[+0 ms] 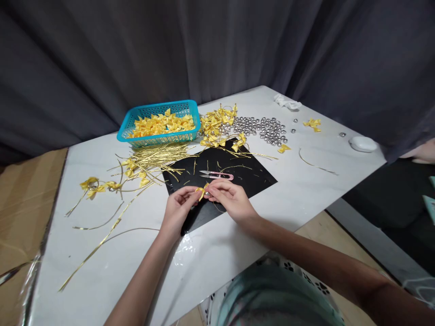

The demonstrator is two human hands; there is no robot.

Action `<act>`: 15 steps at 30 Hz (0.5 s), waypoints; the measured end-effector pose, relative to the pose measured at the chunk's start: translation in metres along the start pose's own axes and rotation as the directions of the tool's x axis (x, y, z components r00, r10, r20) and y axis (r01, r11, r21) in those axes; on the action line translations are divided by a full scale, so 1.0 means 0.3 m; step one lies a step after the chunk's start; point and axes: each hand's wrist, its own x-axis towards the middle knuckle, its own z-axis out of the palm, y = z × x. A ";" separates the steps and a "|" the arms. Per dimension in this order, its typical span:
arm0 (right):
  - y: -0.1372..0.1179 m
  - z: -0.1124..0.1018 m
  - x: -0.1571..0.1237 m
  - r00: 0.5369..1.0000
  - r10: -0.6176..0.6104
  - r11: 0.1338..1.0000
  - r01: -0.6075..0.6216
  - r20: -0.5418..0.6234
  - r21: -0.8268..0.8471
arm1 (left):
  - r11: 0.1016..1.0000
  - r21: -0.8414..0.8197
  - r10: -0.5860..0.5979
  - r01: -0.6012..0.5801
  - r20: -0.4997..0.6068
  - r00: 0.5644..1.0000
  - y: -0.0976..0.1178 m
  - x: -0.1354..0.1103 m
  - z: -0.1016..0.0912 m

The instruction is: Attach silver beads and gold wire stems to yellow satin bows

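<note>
Above the black sheet (234,158), my left hand (181,206) pinches a small yellow ribbon bow (201,194). Thumb and fingers of my right hand (231,198) close on a shiny silver bead (207,194) right against the bow. A thin gold tie dangles below my right fingers. Just beyond the fingertips, pink-handled thread snips (217,174) lie on the sheet among gold tie scraps. My fingers partly cover the bow and bead, so how they are joined cannot be made out.
A blue basket (158,107) of yellow bows stands at the back, with a pile of gold ties (159,157) before it. Loose silver beads (272,130) and finished-looking bows (219,118) lie to its right. A white dish (363,144) sits near the right edge.
</note>
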 end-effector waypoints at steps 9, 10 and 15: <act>0.030 0.020 -0.029 0.994 -0.053 0.998 0.050 -0.092 -0.027 | 0.999 -0.026 0.047 -0.048 -0.043 0.998 -0.012 -0.001 0.001; 0.032 0.020 -0.030 0.997 -0.028 0.999 0.027 -0.070 -0.023 | 0.999 -0.030 0.042 -0.043 -0.043 0.998 -0.013 -0.001 0.001; -0.009 -0.008 -0.024 0.996 -0.050 0.997 0.046 -0.075 -0.055 | 0.998 -0.041 0.039 -0.043 -0.089 0.995 -0.018 0.003 -0.003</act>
